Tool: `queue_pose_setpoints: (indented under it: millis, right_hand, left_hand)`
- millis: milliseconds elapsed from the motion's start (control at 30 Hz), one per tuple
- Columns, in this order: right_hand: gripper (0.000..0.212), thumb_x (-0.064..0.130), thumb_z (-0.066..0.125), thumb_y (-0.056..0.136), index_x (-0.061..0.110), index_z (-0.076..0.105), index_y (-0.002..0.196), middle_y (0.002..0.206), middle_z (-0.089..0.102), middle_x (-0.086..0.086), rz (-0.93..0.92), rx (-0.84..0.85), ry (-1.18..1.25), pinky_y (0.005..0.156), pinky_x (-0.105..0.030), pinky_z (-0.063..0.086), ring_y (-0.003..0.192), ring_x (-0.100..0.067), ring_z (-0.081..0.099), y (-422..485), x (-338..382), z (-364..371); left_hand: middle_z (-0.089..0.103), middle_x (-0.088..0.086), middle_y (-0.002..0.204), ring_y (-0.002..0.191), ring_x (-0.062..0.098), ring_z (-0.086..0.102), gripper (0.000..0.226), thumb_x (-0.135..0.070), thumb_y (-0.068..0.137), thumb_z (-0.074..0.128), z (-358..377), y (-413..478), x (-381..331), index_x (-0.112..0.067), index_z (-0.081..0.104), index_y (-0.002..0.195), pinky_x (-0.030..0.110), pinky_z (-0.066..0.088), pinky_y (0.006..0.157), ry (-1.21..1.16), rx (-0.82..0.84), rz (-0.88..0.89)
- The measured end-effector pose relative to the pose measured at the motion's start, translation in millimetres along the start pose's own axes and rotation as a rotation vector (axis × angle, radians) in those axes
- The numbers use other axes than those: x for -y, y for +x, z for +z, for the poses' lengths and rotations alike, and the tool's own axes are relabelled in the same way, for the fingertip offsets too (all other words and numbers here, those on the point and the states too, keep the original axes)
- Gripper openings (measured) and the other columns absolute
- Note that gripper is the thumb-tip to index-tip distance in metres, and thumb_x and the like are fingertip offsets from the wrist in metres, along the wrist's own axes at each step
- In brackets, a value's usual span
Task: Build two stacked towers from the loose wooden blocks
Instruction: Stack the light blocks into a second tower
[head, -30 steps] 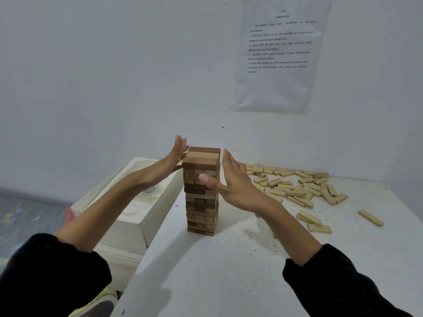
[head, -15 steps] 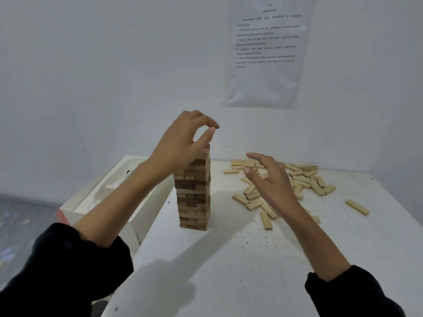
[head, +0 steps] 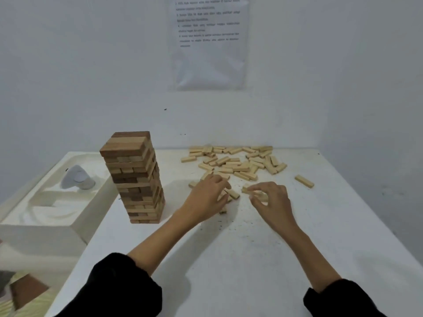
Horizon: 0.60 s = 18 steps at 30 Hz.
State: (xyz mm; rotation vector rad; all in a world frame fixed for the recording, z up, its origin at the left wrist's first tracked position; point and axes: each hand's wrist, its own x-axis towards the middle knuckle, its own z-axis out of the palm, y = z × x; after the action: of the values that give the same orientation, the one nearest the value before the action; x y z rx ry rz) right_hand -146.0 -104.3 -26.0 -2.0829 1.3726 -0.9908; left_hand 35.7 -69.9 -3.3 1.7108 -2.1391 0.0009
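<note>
A tall tower (head: 137,177) of mixed light and dark wooden blocks stands at the left of the white table (head: 240,259). To its right, near the wall, lies a scattered pile of several pale loose blocks (head: 238,162). My left hand (head: 206,197) is down at the near edge of that pile, fingers curled round pale blocks (head: 232,193). Just right of it my right hand (head: 271,200) pinches a pale block (head: 248,191) a little above the table. Both hands are well clear of the tower.
One stray block (head: 304,181) lies alone toward the table's right side. A white basin-like box (head: 52,202) with a grey object inside adjoins the table's left edge. White walls close the back and right; a printed sheet (head: 209,42) hangs on the back wall.
Both hands left the tower, where they had been touching its sides and top, and dropped right to the loose pile. Each now holds pale blocks. The tower stands unchanged.
</note>
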Motion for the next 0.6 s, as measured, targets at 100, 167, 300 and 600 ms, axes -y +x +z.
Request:
queue_pose_setpoints:
  millis: [100,167,300,600]
  right_hand:
    - [0.021,0.015,0.066,0.083,0.022,0.068,0.103,0.109,0.058,0.001,0.030,0.034,-0.048,0.074,-0.020,0.028,0.109,-0.018,0.041,-3.7,-23.6,7.1]
    - [0.025,0.015,0.068,0.082,0.021,0.068,0.106,0.110,0.055,0.002,0.041,0.043,-0.055,0.076,-0.017,0.026,0.109,-0.018,0.040,-4.5,-33.6,10.2]
    - [0.042,0.022,0.074,0.077,0.020,0.062,0.117,0.116,0.049,-0.003,0.035,0.021,-0.126,0.085,-0.025,0.033,0.110,-0.021,0.040,-2.6,-45.8,14.9]
    - [0.072,0.044,0.073,0.074,0.020,0.044,0.136,0.123,0.047,-0.006,0.063,0.001,-0.129,0.088,-0.032,0.033,0.114,-0.023,0.037,21.8,-65.6,16.1]
  left_hand:
    - [0.056,0.005,0.120,0.114,0.022,0.047,0.029,-0.017,0.093,0.051,24.9,2.5,1.5,-0.013,0.061,0.120,0.026,0.037,0.085,-0.003,0.053,-0.029]
    - [0.054,0.005,0.123,0.116,0.022,0.046,0.031,-0.017,0.091,0.053,35.5,3.8,2.5,-0.014,0.061,0.121,0.026,0.038,0.087,-0.001,0.049,-0.031]
    - [0.045,0.005,0.131,0.121,0.022,0.039,0.044,-0.031,0.087,0.060,49.9,2.1,4.6,-0.016,0.052,0.129,0.023,0.030,0.085,0.016,-0.035,-0.078]
    - [0.037,0.003,0.129,0.121,0.014,0.032,0.046,-0.026,0.090,0.060,66.9,-7.3,-0.4,-0.011,0.048,0.131,0.025,0.032,0.096,-0.223,-0.148,-0.179]
